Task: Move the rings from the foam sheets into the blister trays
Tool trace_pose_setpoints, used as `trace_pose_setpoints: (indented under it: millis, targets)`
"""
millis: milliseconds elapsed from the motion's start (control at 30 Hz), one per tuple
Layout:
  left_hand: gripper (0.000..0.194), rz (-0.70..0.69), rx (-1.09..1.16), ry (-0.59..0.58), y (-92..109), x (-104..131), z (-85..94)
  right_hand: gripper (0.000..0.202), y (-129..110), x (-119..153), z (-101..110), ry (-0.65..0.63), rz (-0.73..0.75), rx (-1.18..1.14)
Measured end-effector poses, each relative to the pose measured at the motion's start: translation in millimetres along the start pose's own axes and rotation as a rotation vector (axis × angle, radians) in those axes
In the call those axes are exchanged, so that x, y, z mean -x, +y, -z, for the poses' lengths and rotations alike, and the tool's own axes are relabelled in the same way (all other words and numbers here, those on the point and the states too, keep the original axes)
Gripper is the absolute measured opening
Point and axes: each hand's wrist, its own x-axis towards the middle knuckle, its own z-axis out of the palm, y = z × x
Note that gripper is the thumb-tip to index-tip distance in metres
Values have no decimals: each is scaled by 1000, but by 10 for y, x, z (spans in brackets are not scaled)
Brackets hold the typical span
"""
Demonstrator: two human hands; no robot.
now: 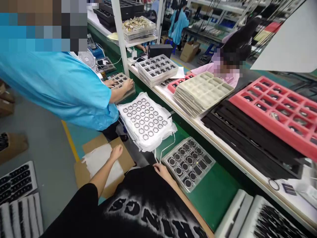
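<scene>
My left hand is closed in a fist above an open cardboard box, and nothing shows in it. White sheets lie in the box under my forearm. My right hand is in front of my black shirt, fingers loosely bent and apart, close to a white strap; whether it touches the strap is unclear. Beside it lies a clear tray with round black metal-rimmed parts in most compartments. Ahead, a stack of white trays bears rows of thin rings.
A co-worker in blue stands at left, both hands on a compartment tray. Along the raised shelf are pale stacked trays and a red foam tray. White foam trays stand at lower right. A shelf post rises ahead.
</scene>
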Motion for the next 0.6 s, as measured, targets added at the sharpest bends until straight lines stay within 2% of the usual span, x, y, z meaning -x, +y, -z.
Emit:
trace_pose_setpoints:
  millis: [133, 200, 300, 433, 600]
  targets:
    - [31, -153, -60, 35, 688, -488, -34, 32, -299, -284, 322, -5, 45, 49]
    - [34, -217, -149, -15, 995, -654, -26, 33, -507, -513, 414, -14, 17, 137]
    - [41, -184, -282, -124, 1280, -846, -24, 38, -778, -904, 474, -27, -60, 265]
    - [44, -158, -379, -216, 1333, -1083, -72, 42, -921, -1370, 422, -26, -148, 373]
    - [33, -326, -376, -283, 1194, -1320, -107, 43, -879, -1683, 250, -17, -176, 380]
